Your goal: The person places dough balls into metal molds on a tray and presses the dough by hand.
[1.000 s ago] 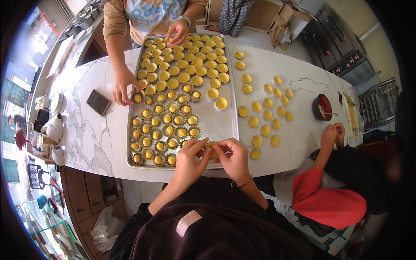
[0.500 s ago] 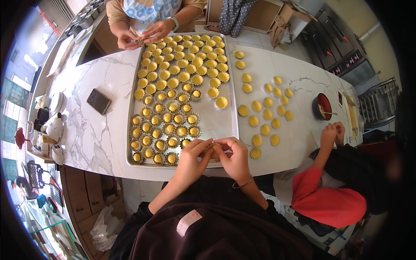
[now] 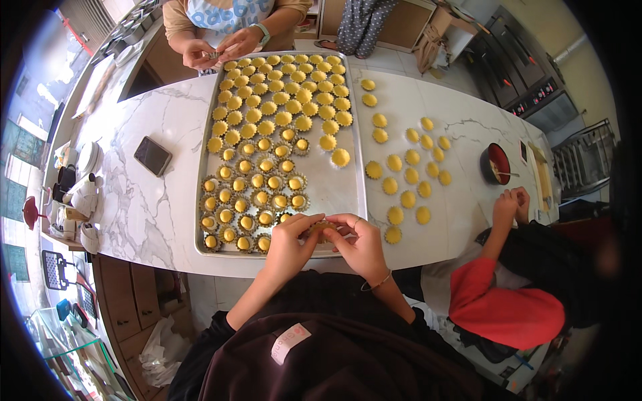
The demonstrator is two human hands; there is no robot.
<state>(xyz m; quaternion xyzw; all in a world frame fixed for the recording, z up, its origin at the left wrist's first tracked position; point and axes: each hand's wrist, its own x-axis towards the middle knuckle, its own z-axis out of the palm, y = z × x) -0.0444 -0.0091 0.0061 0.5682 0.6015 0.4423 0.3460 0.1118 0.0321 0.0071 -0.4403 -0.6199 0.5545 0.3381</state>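
Over the near edge of a large metal tray (image 3: 334, 190), my left hand (image 3: 289, 240) and my right hand (image 3: 360, 244) meet with bent fingers. Between them they pinch a small fluted tart shell (image 3: 322, 227), partly covered by the thumbs and fingers. To the left of my hands, the tray's near part carries rows of fluted tins, each with a ball of yellow dough (image 3: 265, 218) in it. Pressed yellow tart shells (image 3: 294, 105) fill the far part. A single tart shell (image 3: 340, 157) lies apart beyond my hands.
Several more fluted shells (image 3: 411, 175) lie on the marble table (image 3: 441, 227) right of the tray. A phone (image 3: 153, 156) lies to the left. A dark bowl with a spoon (image 3: 495, 164) stands far right, near a person in red (image 3: 505, 301). Across the table, another person's hands (image 3: 217, 52) hold a small piece.
My fingers have shifted slightly around the tart shell, with both hands staying over the tray's near edge. The person across the table has moved their hands slightly.
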